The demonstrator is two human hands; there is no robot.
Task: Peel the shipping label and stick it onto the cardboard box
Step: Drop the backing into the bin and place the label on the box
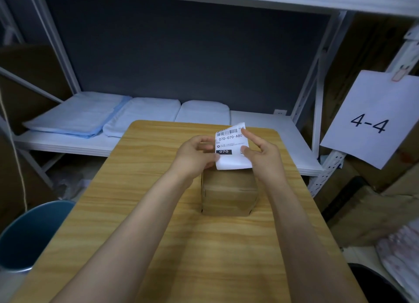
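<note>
Two bare forearms reach up from the bottom of the frame across a wood-grain table [140, 223], meeting at its centre. Both hands hold one shipping label [231, 147] upright just above a small cardboard box [229, 195], which sits on the table a little right of centre, taped shut.

On the label's left edge, the left hand [195, 157] is curled, thumb and fingers pinched narrowly onto the paper. On the label's right edge, the right hand [263, 155] grips with the thumb pressed on the printed face near the lower right, while its forefinger stretches up toward the top right corner, which curls slightly away. I cannot tell whether the backing has begun to separate there. The label's face shows a barcode, the text "070-070-A80" and a black block reading "070". Its lower edge hangs just above the box's far top edge; whether it touches is unclear.

Beyond the table, in the upper half of the frame, a white metal shelf [267, 130] carries three folded pale cloths [145, 114] side by side. At the right edge a sheet [371, 119] marked "4-4" hangs clipped to the rack. A blue bin [29, 234] stands at lower left beside the table.
</note>
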